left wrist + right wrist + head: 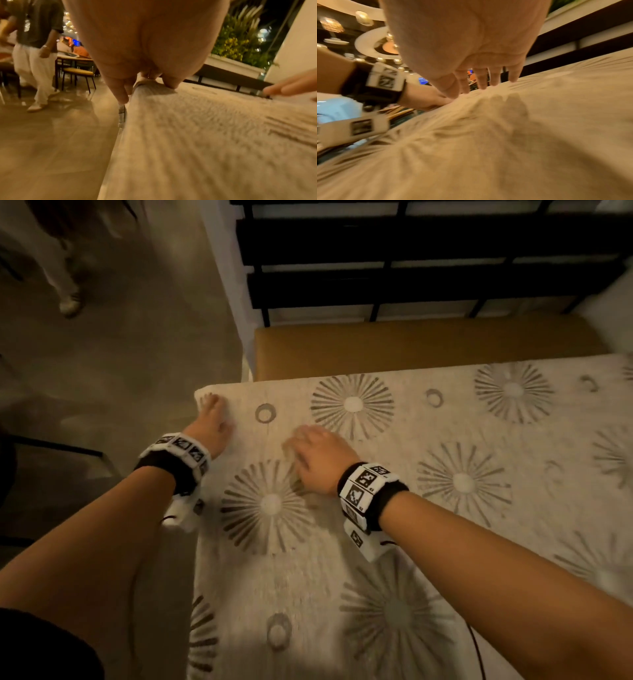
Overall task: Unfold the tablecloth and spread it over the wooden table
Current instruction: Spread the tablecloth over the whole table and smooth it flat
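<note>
Tablecloth (428, 508): pale, coarse woven fabric printed with grey sunburst discs and small rings; it lies spread flat over the desk, its left edge folding down over the side.
Left hand (214, 419): at the far-left corner of the tablecloth; the left wrist view shows the thumb on top and fingers (122, 89) curled down over the edge, pinching the corner.
Right hand (318, 455): flat on the tablecloth near the left hand, fingers (482, 79) straight and slightly spread, tips pressing the fabric, gripping nothing.
Bench (411, 347): tan padded seat just beyond the desk's far edge.
Railing (411, 261): dark horizontal bars behind the bench.
Floor (120, 364): smooth, glossy, grey-brown.
</note>
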Action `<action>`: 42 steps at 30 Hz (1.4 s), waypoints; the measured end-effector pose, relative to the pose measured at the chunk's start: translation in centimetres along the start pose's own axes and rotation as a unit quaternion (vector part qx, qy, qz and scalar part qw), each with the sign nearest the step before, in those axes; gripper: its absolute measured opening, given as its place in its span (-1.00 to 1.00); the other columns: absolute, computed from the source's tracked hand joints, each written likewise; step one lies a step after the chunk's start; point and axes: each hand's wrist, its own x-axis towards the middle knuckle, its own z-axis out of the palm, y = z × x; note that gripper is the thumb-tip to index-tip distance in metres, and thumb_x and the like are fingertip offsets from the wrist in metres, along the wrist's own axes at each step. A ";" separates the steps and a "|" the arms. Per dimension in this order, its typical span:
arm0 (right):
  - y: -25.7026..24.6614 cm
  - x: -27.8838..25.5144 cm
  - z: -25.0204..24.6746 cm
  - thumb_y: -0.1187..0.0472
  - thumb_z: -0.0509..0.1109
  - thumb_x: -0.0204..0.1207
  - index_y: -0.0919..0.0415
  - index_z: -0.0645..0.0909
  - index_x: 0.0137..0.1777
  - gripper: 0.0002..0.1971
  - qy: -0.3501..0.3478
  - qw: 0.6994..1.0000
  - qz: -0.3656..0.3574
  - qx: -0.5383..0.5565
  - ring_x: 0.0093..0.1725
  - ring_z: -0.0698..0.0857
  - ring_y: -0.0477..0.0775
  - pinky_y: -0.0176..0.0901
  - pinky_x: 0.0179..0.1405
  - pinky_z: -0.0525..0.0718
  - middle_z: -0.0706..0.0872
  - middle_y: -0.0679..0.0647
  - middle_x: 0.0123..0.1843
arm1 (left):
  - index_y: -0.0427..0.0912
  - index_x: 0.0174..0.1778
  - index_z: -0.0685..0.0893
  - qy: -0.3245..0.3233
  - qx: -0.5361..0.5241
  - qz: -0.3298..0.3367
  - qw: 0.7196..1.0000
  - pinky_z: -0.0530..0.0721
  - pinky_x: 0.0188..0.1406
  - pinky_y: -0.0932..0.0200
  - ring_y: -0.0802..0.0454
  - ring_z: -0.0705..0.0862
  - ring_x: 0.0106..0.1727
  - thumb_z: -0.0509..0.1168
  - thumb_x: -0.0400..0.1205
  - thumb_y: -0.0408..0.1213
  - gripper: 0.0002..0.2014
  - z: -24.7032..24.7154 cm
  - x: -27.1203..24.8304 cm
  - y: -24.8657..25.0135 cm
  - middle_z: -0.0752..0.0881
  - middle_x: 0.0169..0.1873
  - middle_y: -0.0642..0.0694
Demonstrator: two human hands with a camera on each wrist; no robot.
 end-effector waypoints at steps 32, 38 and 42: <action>64.8 -21.8 -18.2 -0.04 0.13 0.62 0.06 0.05 0.69 -0.33 -0.032 0.914 0.395 -0.083 0.65 0.21 0.26 0.26 0.60 0.24 0.10 0.19 0.72 | 0.36 0.55 -0.01 -0.045 0.178 -0.028 0.983 0.17 0.49 -0.47 -0.36 0.05 0.63 -0.03 0.60 0.26 -0.42 17.5 4.8 44.7 -0.02 0.67 -0.07; 59.5 -20.7 -18.0 -0.08 -0.11 0.58 0.08 0.20 0.63 -0.38 0.035 0.952 0.289 -0.094 0.64 0.22 0.26 0.17 0.61 0.19 0.20 0.18 0.69 | -0.07 0.50 0.26 -0.013 0.270 -0.034 0.962 0.28 0.44 -0.39 -0.34 0.20 0.55 0.27 0.45 0.04 -0.30 17.7 4.6 51.0 0.28 0.54 -0.18; 51.5 -20.4 -16.0 -0.07 -0.13 0.56 0.08 0.15 0.66 -0.35 -0.009 0.993 0.100 -0.064 0.68 0.13 0.24 0.18 0.62 0.17 0.14 0.23 0.71 | -0.17 0.43 0.38 0.012 0.184 0.096 0.978 0.46 0.36 -0.25 -0.25 0.32 0.51 0.18 0.58 -0.10 -0.51 21.9 3.4 58.9 0.38 0.48 -0.20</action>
